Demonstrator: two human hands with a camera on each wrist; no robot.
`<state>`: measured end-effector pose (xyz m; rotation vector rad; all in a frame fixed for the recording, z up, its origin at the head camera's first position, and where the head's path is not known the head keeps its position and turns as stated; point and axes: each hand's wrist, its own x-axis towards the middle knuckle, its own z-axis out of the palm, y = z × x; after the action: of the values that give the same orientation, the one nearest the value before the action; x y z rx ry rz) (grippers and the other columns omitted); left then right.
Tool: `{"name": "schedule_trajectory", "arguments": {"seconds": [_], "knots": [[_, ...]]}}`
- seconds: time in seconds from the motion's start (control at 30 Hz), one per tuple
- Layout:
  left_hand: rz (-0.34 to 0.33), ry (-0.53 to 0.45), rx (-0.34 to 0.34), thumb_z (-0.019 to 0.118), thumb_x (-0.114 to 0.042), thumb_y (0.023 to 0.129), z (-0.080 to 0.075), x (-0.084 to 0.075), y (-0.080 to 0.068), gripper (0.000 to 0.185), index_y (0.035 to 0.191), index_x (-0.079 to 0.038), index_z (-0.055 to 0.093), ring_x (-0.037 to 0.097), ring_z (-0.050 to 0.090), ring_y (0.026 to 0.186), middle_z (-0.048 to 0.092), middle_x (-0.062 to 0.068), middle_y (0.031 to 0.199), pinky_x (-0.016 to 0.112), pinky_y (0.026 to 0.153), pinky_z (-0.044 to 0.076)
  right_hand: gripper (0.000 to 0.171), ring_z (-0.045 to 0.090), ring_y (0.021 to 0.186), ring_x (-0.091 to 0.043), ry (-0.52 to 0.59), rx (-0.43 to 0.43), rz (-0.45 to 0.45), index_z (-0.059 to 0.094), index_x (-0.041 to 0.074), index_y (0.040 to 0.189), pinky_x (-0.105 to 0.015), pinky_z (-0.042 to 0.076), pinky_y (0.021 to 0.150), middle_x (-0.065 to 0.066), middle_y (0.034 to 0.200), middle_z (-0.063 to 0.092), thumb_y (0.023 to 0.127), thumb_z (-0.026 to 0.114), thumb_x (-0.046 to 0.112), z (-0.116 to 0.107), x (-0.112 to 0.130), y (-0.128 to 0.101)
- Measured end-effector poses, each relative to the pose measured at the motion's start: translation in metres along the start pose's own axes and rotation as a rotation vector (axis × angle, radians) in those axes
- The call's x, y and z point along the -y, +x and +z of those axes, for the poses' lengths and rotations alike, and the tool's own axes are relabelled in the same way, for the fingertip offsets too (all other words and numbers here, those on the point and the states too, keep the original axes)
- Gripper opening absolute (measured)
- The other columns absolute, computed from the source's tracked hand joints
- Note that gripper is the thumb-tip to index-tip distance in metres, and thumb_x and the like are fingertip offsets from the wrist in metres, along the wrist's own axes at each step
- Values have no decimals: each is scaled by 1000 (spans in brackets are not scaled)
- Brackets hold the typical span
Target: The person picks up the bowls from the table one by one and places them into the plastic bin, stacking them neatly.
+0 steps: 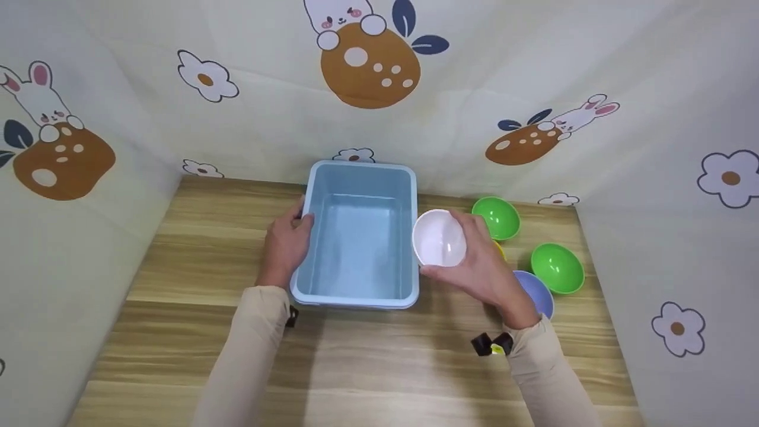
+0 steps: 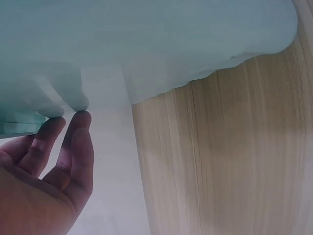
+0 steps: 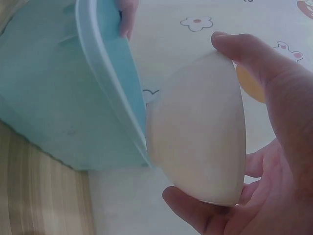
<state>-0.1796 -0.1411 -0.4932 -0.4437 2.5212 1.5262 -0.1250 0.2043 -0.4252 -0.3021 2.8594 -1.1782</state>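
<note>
A light blue rectangular plastic tub (image 1: 362, 249) stands on the table, its bare floor showing. My left hand (image 1: 283, 248) grips its left side, thumb at the rim; in the left wrist view the fingertips (image 2: 83, 117) touch the outer wall. By the tub's right rim, my right hand (image 1: 483, 270) holds a small white bowl (image 1: 439, 238) between thumb and fingers, its opening facing up toward the head camera. The right wrist view shows the bowl's smooth outer side (image 3: 200, 132), tilted, overlapping the tub's edge there.
Right of the tub are two green bowls (image 1: 497, 218) (image 1: 558, 268) and a blue-purple bowl (image 1: 536, 293). A yellow rim (image 1: 500, 250) shows partly behind my right hand. Printed fabric walls (image 1: 261, 130) surround the wood-grain table (image 1: 379, 367) at the back and sides.
</note>
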Motion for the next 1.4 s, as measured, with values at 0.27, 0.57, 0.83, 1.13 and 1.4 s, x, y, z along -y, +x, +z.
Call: {"name": "schedule_trajectory", "arguments": {"seconds": [0.27,0.57,0.83,1.13,1.4], "knots": [[20,22,-9,45,-47,105,6,-1,-1,56,159,-37,33,23,62,116,60,4,143,46,99,53,114,52,127,-31,-8,15,18,34,15,157,-53,51,102,-8,146,43,66,89,58,2,15,16],[8,31,-8,45,-47,106,11,-4,-3,56,159,-39,31,22,59,121,54,1,153,49,104,50,110,50,126,-29,14,53,47,34,18,155,-52,50,103,-7,146,41,68,87,61,10,32,34],[1,15,-7,45,-48,106,15,-5,-5,56,159,-39,31,22,56,127,51,0,156,51,110,47,116,50,127,-30,-6,72,83,31,16,157,-51,54,101,-8,149,41,66,86,64,23,41,52],[-30,6,-3,45,-50,105,17,-4,-7,56,158,-44,30,20,59,122,51,-2,156,48,105,50,115,53,125,-29,29,70,93,32,17,157,-48,57,97,-7,147,42,66,86,61,33,49,75],[-13,2,-12,47,-47,105,17,-4,-5,55,157,-44,32,20,64,117,60,2,147,48,98,55,116,52,124,-27,27,61,72,30,15,157,-47,55,99,-8,149,40,66,85,63,46,54,89]]}}
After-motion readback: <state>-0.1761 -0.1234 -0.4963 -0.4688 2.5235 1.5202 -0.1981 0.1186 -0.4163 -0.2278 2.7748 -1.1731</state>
